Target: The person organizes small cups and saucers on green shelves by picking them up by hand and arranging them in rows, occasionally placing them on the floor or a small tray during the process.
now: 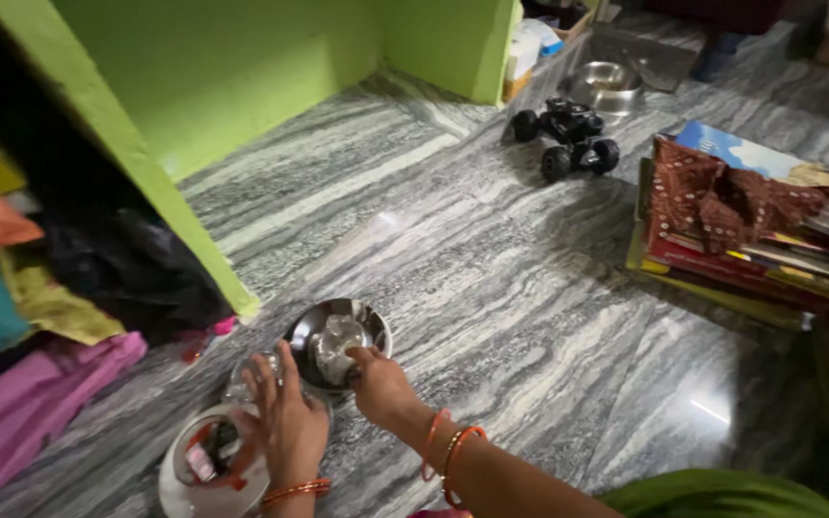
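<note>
Two hands are working low over the marble floor (491, 288): the right hand (381, 384) is pinching the crumpled clear wrap (336, 343) lying in the steel bowl (307, 331), while the left hand (285, 417) is resting spread and unclenched on the clear container (205, 459) just beside it; lifting the wrap out cleanly looks like the step underway, calling for a firm pinch

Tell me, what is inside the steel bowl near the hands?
Inside the steel bowl lies a crumpled clear plastic piece; the right hand touches it. The bowl's bottom beneath it is covered.
</note>
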